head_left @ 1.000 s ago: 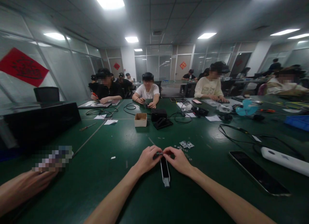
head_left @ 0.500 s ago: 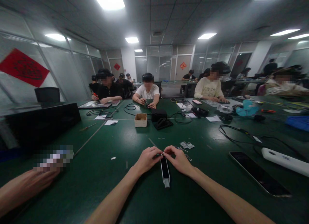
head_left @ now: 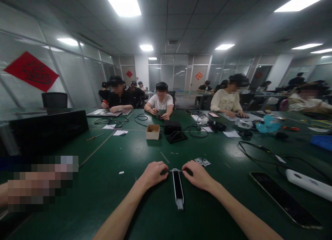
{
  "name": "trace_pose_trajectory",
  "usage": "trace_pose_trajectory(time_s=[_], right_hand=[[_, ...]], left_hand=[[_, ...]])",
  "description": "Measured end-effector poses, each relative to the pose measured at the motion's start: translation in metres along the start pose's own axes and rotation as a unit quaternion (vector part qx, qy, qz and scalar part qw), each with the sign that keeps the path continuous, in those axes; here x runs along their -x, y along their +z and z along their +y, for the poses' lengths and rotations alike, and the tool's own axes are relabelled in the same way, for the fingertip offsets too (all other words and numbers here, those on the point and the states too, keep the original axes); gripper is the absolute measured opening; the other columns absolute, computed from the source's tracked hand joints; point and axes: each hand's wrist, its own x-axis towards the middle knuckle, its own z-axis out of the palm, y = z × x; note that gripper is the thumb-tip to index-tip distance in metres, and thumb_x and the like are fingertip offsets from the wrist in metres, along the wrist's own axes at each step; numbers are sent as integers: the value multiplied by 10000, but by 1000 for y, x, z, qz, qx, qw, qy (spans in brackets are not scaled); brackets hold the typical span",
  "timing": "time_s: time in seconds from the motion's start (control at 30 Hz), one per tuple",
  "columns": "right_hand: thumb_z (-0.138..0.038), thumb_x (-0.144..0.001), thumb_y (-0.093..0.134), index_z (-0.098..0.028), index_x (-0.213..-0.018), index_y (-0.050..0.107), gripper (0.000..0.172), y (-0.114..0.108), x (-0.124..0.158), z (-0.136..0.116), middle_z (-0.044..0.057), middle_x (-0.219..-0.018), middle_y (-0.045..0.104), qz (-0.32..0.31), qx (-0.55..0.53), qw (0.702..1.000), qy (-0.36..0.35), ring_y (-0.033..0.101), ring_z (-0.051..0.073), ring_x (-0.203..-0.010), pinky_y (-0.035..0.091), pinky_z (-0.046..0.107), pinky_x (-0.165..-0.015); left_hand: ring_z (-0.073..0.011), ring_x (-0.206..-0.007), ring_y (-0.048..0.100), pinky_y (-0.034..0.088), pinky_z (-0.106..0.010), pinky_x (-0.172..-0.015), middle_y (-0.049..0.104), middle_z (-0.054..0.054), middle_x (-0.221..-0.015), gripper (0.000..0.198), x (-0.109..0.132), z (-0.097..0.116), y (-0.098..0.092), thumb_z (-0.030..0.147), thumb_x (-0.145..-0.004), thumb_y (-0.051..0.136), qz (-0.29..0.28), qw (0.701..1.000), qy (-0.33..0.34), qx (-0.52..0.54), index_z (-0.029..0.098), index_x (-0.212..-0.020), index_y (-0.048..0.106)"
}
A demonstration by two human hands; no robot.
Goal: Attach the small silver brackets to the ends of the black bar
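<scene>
On the green table lies a slim black stick with a white frame [head_left: 177, 186], its silver plug-like tip pointing toward me. My left hand [head_left: 155, 174] is at the left of its far end, thumb and fingers pinched together. Opposite, at the right, my right hand [head_left: 198, 175] makes a similar pinch. Something thin and greyish shows between the fingertips of both hands at the stick's far end, too small to name. Just beyond my right hand are small silver metal plates [head_left: 203, 162].
A phone [head_left: 282, 197] and a white device [head_left: 308, 183] lie at the right, near black cables. Farther off stand a small open box [head_left: 153, 132] and a blue fan [head_left: 268, 124]. A blurred-out hand of another person [head_left: 38, 188] reaches in at the left. Several people sit across the table.
My hands have moved apart, from meeting over the stick's far end to either side of it. The view has tilted slightly upward. The other person's hand at the left has shifted.
</scene>
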Motion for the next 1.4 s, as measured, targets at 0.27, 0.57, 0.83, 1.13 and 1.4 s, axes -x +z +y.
trace_pose_trajectory(time_s=[0.27,0.57,0.83,1.13,1.4], right_hand=[[-313,-895,464,-192,-923,629,207,3,-1,2,47,-913,621,-5,-34,999,13,559,167,-833,461,311,-749],[-272,-884,473,-188,-903,627,176,3,0,1,44,-884,614,-3,-24,1000,2,550,166,-822,465,310,-747],[-263,-880,486,-194,-918,627,162,2,1,1,42,-910,613,-7,-30,999,12,555,165,-819,479,309,-737],[-277,-907,458,-197,-961,621,190,5,0,5,39,-922,607,-12,-32,999,-5,552,162,-845,468,306,-755],[-267,-893,477,-185,-973,626,188,-12,0,14,57,-959,625,1,39,999,-34,560,180,-886,457,322,-793]], left_hand=[[-148,-790,597,442,-241,-706,636,-7,-885,142,-2,-4,10,242,-842,556,11,999,-4,42,205,-956,631],[-145,-801,592,452,-239,-715,652,-16,-935,166,-3,-1,7,270,-865,543,-3,995,-22,93,198,-977,644],[-134,-789,597,454,-231,-725,673,5,-953,194,-4,-1,6,295,-877,542,-9,988,-32,149,208,-1010,653],[-156,-842,607,450,-252,-760,671,-19,-957,212,-6,1,11,300,-913,502,-9,994,-12,110,211,-1028,656],[-154,-837,604,449,-241,-737,664,-23,-964,229,-8,3,14,313,-923,484,-4,995,-4,96,207,-1049,644]])
